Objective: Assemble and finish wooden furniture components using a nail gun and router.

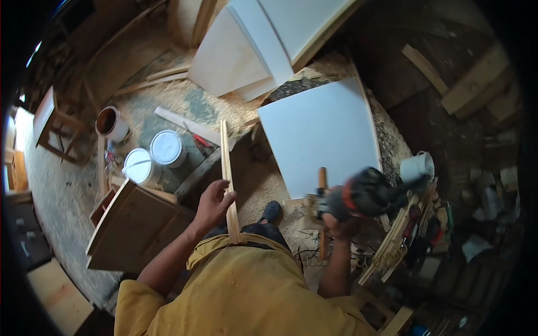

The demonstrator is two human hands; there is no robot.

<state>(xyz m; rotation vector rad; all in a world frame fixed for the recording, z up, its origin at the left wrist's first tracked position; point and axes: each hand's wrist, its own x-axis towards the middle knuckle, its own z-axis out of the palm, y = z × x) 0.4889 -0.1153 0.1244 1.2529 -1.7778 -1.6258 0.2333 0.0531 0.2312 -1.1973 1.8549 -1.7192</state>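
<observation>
My left hand (214, 203) is at a bundle of narrow light wooden strips (226, 157). Its fingers are bent, with thumb and forefinger apart, and the fingertips overlap the strips' edge; whether they press on it I cannot tell. The strips run from the bench edge back to my waist. My right hand (341, 225) is closed on a black power tool (367, 193) with a red ring, raised in front of a large white panel (322, 131). The tool is blurred, so its exact kind is unclear. Short wooden bars (322, 178) show beside its left end.
Two white lidded buckets (167, 147) and an open stained bucket (112, 123) stand on the sawdust-strewn left surface, near red-handled pliers (202, 140). A wooden panel (137, 227) is at lower left. At right are a white bucket (417, 166) and stacked strips (392, 246) with tools.
</observation>
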